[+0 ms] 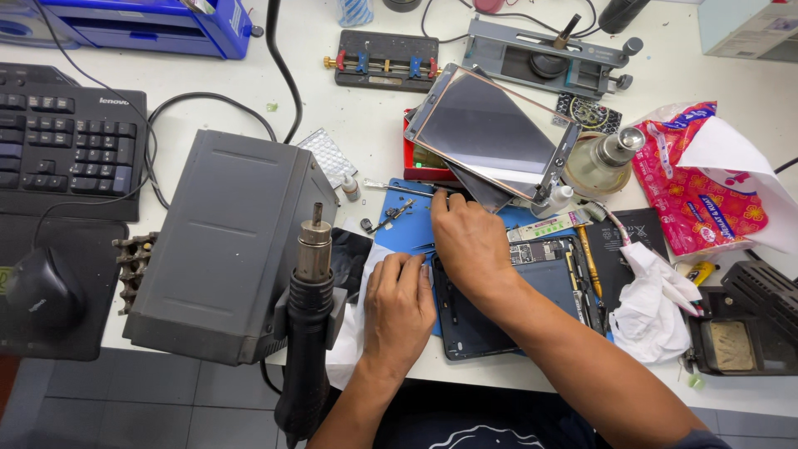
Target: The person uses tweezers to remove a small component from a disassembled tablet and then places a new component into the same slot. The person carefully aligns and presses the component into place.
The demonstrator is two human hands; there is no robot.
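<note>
Hot-air gun point(309, 316) beside left hand point(399, 312) | right hand point(470, 241) on opened tablet point(515, 303)

Blue mat point(407, 229), grey station point(229, 241), red flowered bag point(694, 195).

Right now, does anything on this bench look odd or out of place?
Yes: a detached tablet screen leans tilted on a red box, not lying flat. Below it, both hands, left and right, rest on the opened tablet.

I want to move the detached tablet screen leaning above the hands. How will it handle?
The screen panel looks thin, flat and glassy, so probably stiff but fragile. It rests tilted on clutter, so a push may slide it. Its smooth face may be slippery.
</note>
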